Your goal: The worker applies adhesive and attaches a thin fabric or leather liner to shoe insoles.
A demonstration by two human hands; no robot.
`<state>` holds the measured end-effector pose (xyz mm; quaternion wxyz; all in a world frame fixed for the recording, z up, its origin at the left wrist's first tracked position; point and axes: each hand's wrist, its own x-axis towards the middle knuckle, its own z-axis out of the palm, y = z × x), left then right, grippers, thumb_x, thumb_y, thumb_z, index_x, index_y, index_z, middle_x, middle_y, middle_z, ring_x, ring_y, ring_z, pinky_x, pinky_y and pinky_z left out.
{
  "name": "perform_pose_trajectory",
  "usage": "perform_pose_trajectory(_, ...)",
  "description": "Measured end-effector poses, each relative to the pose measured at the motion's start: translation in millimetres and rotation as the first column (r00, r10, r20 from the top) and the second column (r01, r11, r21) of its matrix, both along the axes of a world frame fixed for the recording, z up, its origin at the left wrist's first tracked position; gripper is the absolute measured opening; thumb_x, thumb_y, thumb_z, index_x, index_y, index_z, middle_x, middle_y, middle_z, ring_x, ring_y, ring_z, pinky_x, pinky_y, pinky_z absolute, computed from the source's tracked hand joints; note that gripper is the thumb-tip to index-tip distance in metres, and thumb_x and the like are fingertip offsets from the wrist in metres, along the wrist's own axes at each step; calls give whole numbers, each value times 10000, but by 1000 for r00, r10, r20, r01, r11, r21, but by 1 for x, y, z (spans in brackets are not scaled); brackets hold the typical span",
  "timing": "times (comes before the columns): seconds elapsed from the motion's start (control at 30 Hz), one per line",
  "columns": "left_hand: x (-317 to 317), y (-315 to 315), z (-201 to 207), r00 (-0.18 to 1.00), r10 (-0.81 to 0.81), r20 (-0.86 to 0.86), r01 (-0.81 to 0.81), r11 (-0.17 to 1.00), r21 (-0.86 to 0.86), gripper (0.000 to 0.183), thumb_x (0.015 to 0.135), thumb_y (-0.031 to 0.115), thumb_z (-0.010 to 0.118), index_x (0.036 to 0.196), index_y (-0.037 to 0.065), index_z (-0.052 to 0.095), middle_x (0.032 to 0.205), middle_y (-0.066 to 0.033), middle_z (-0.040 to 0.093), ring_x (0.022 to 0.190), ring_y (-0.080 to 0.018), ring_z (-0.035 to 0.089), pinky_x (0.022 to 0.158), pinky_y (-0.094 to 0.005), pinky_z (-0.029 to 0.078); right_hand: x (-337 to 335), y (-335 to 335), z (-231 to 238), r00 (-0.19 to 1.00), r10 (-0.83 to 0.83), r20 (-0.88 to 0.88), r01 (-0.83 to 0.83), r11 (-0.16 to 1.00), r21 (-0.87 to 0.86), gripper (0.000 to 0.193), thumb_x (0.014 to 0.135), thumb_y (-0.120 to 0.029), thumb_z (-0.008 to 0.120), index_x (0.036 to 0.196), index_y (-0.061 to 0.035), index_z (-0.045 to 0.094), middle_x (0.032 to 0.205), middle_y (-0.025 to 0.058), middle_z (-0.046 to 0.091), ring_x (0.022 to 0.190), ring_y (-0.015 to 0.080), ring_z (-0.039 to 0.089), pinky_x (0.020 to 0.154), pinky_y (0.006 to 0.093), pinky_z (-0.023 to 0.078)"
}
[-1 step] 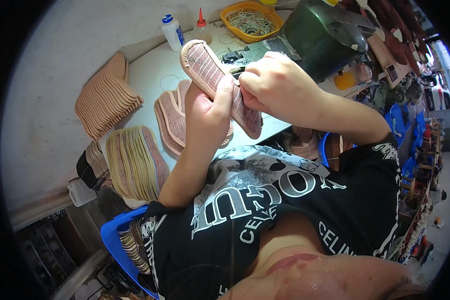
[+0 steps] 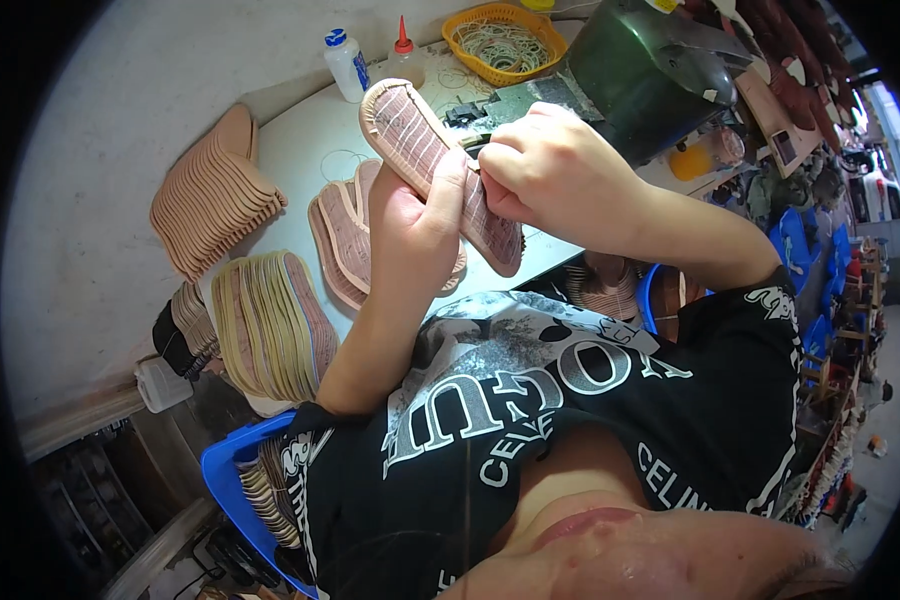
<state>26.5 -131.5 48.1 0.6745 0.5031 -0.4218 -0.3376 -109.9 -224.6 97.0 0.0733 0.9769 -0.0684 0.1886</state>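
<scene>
A shoe insole point(image 2: 407, 118) with a pale pink wrapped edge and a brown, white-lined underside is held up at a slant over the white table. My left hand point(image 2: 420, 222) grips it from below, with the thumb lying across its narrow middle. Closed, with curled fingers, my right hand point(image 2: 545, 160) presses against the insole's right edge just beside the left thumb. Its fingertips are partly hidden, so anything small between them cannot be made out. Behind my left wrist, more brown insoles point(image 2: 345, 240) with pink edges lie on the table.
A row of pink insoles point(image 2: 210, 195) leans by the wall, near a stack of yellow-edged ones point(image 2: 270, 325). At the back are a white bottle point(image 2: 347, 68), a red-tipped bottle point(image 2: 403, 62), a yellow basket point(image 2: 505, 45) of cords and a dark green machine point(image 2: 640, 75). A blue bin point(image 2: 232, 490) stands left.
</scene>
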Motion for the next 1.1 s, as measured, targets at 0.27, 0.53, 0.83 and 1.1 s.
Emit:
perform_pose_trajectory(0.27,10,1,1,959,-99,-265,113,993,37,259,910,131,568,1062,-74,615,952,-89,655,838,-119,619,760,-246,484,-6,-20,-19,959,-79,273,-162,637,754,92,694,-32,689,769,-11,639,725,91,624,659,185,611,622,272,492)
perform_pose_trajectory(0.53,11,-3,-14,972,-62,-228,72,997,35,267,915,133,560,1071,-81,597,917,-81,655,816,-125,621,750,-249,491,-17,-10,-18,872,102,479,-356,803,477,164,775,-128,685,886,-43,601,854,77,587,789,227,577,772,332,466)
perform_pose_trajectory(0.83,51,-50,-77,944,283,167,-300,950,83,233,888,199,610,921,-31,598,1024,-117,550,867,-209,535,834,-306,442,-32,30,-101,987,-161,26,-112,-558,822,342,959,-303,538,1161,-27,526,927,89,676,723,159,684,533,237,514)
perform_pose_trajectory(1.1,60,-83,-100,847,267,459,-380,909,172,325,782,339,662,842,20,668,1062,-131,554,1045,-302,422,964,-393,336,-26,27,-117,929,-369,14,-247,-593,766,304,960,-283,543,1112,-21,562,892,72,674,658,131,660,516,196,457)
